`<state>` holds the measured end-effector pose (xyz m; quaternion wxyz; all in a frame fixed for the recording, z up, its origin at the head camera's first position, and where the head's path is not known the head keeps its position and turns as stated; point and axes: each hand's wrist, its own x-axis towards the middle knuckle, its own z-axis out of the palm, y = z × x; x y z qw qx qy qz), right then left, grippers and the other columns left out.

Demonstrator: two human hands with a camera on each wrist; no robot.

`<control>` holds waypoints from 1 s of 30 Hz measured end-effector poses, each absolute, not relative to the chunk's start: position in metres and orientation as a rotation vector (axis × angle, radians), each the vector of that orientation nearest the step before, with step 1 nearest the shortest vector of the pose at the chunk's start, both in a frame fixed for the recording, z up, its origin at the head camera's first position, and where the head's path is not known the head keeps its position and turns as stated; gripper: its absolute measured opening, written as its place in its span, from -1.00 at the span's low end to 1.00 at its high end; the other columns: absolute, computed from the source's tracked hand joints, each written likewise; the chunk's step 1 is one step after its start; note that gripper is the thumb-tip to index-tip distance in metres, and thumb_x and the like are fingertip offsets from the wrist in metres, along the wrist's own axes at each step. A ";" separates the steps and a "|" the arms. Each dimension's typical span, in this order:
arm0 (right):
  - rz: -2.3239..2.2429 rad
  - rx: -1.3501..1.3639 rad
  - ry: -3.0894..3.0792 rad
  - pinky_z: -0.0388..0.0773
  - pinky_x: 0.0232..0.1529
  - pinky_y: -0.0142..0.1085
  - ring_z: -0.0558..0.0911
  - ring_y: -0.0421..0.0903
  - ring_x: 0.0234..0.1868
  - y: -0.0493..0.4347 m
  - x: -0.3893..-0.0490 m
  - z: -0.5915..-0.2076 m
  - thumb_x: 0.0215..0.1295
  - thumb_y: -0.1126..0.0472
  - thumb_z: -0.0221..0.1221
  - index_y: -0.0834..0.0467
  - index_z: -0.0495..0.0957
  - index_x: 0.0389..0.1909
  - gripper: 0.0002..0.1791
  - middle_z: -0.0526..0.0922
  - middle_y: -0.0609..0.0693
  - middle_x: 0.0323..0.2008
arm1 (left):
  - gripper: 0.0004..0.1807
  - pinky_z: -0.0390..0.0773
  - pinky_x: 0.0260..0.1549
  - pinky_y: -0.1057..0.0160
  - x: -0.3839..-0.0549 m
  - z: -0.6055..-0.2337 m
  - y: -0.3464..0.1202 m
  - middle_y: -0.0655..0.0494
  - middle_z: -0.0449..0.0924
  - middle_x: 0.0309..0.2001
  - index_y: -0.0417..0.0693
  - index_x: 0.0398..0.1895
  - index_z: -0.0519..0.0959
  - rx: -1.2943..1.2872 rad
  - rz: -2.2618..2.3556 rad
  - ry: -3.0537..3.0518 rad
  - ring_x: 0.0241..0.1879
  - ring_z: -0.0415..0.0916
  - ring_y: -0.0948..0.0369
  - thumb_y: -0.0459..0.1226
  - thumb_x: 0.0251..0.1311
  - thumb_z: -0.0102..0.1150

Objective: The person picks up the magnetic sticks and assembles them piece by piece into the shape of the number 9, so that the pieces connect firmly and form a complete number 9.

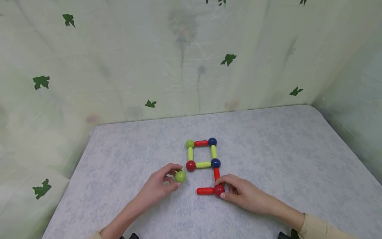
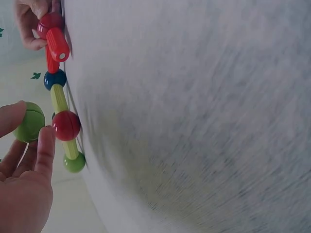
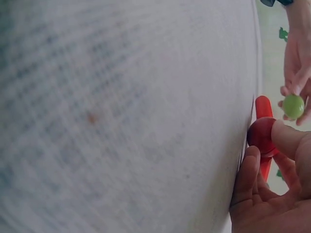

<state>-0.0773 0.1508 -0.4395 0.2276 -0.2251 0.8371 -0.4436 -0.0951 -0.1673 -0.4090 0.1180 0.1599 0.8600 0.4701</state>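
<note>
Between thumb and fingers, my left hand [image 1: 159, 184] pinches a green ball [image 1: 180, 176], left of the joined pieces. My right hand [image 1: 249, 195] grips a red ball [image 1: 219, 190] at the near corner. From that ball one red rod [image 1: 205, 191] points left with its other end free; a second red rod [image 1: 217, 174] runs up to a blue ball [image 1: 215, 163]. Beyond is a closed square of yellow-green rods [image 1: 203, 165] and one red rod [image 1: 201, 143]. Its other corners are a red ball [image 1: 191, 165], a green ball [image 1: 190, 143] and a blue ball [image 1: 212, 142].
The pieces lie on a table with a grey mottled cover [image 1: 268, 149]. A pale curtain [image 1: 119, 66] with dark green leaf shapes hangs behind it and along the sides. Dark objects [image 1: 287, 234] show partly at the bottom edge of the head view.
</note>
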 end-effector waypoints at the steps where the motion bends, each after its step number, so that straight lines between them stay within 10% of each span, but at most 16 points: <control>1: -1.223 -0.618 2.307 0.47 -0.31 -0.33 0.50 -0.14 -0.26 0.151 -0.077 -0.439 0.38 -0.05 0.19 -0.21 0.48 0.14 -0.66 0.51 -0.20 -0.14 | -0.51 0.56 -0.18 0.29 -0.093 -0.411 -0.167 0.17 0.55 0.00 -0.07 0.15 0.50 0.456 1.374 2.499 -0.08 0.49 0.16 -0.45 0.13 0.33; 30: -1.251 -0.602 2.316 0.46 -0.31 -0.32 0.49 -0.13 -0.26 0.152 -0.075 -0.438 0.37 -0.02 0.21 -0.20 0.48 0.13 -0.66 0.51 -0.22 -0.20 | -0.62 0.47 -0.33 0.31 -0.079 -0.437 -0.151 0.10 0.52 -0.23 0.04 -0.01 0.54 0.438 1.384 2.295 -0.28 0.45 0.14 -0.28 0.11 0.42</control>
